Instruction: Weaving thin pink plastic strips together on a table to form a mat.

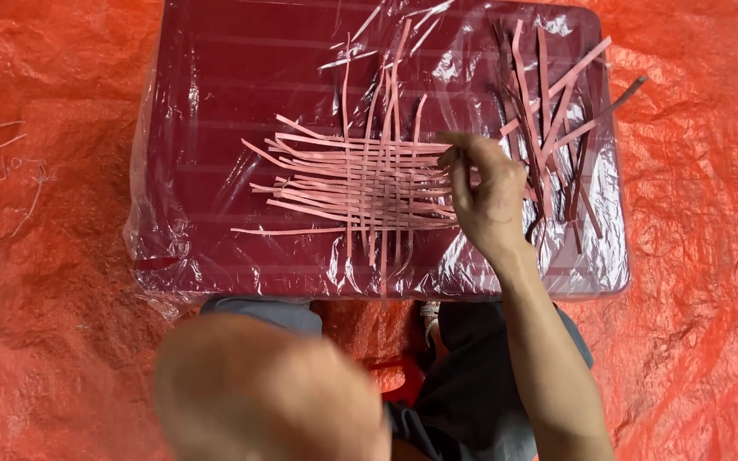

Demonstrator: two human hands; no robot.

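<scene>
Head view: right hand point(484, 201) pinches a strip end at the woven mat point(360, 192) just left of it; blurred left hand point(266, 393) unreadable; tugging could loosen the weave

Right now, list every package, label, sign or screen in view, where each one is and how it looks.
No labels, signs or screens show.
Clear plastic wrap: the only packaging, crinkled and glossy, covering the dark red rectangular tray at the centre, on the orange tarp.
Woven pink strips: on the wrap, at the tray's middle; the right hand touches their right edge.
Loose pink strips: tray's right end.
</scene>
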